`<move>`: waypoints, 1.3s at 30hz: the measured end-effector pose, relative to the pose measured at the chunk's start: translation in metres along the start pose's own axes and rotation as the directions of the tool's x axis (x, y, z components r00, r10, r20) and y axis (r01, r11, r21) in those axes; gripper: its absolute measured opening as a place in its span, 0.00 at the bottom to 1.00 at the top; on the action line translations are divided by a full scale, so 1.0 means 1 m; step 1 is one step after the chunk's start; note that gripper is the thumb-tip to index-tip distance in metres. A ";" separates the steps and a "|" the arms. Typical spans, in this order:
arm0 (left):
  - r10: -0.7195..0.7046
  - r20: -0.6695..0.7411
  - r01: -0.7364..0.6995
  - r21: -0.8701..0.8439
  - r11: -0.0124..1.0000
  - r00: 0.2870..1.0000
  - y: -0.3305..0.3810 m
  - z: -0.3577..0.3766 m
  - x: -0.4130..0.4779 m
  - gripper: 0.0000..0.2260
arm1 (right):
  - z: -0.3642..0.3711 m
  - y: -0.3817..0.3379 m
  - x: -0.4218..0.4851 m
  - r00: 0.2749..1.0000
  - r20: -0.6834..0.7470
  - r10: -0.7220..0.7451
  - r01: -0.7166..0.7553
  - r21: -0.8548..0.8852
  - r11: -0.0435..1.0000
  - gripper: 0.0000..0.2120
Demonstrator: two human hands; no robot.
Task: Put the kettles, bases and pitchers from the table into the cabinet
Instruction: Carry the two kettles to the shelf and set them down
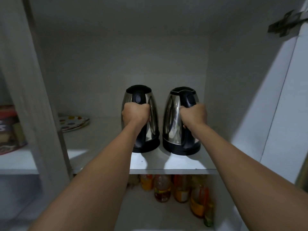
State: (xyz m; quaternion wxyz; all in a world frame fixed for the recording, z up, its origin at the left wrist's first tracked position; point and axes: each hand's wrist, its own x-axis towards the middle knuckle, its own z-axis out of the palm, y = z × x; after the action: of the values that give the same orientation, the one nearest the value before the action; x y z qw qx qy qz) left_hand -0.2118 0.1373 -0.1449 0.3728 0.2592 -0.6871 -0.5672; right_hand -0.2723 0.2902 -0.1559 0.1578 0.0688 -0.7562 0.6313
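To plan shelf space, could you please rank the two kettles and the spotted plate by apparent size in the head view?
1-2. Left kettle and right kettle: look alike, unranked.
3. Spotted plate: smallest, though partly hidden by the cabinet's frame.

The single head-worn camera faces straight into the open cabinet, close in, level with its upper shelf and looking slightly down past it to the compartment below.

Two bare forearms enter from five and seven o'clock, sleeveless, with no watch, ring or glove on the left hand or right hand.
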 end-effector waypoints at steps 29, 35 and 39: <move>0.068 0.033 -0.070 0.066 0.995 0.997 -0.056 -0.023 0.002 0.10 | 0.017 0.029 -0.037 0.967 -0.237 0.093 -0.117 -0.091 0.989 0.16; 0.006 0.025 -0.008 0.070 0.997 1.000 -0.121 -0.015 -0.004 0.22 | 0.030 0.067 -0.054 0.925 -0.337 0.177 -0.267 -0.243 0.933 0.30; 0.010 0.083 -0.011 0.017 1.000 0.996 -0.118 -0.008 0.021 0.21 | 0.047 0.074 -0.043 0.891 -0.391 0.230 -0.319 -0.181 0.930 0.29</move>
State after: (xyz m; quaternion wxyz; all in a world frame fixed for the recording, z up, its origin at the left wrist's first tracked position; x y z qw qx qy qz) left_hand -0.2256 0.0899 -0.2546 0.3444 0.2352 -0.7084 -0.5694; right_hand -0.2616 0.2544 -0.2464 0.2105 -0.1770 -0.7867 0.5526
